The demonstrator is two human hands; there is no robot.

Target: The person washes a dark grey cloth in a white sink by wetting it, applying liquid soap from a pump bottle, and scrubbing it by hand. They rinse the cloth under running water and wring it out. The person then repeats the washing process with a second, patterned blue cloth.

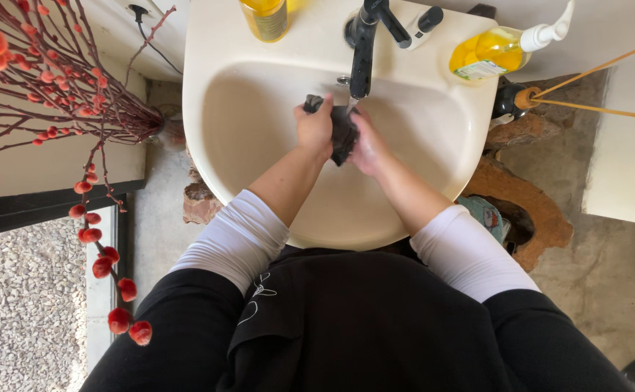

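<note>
Over the cream basin [259,138] my left hand [314,128] and my right hand [366,145] press together on a small dark wet cloth [342,131]. The cloth sits between both palms, one corner sticking up at the left. Both hands are directly below the spout of the black tap [363,51], from which a thin stream of water falls. My white sleeves are pushed up to the elbows.
A yellow soap pump bottle [495,52] lies on the basin's right rim, another yellow bottle [264,18] stands at the back left. Red-berried branches [63,94] reach in from the left. A rough stone base [528,210] and thin sticks [586,87] are on the right.
</note>
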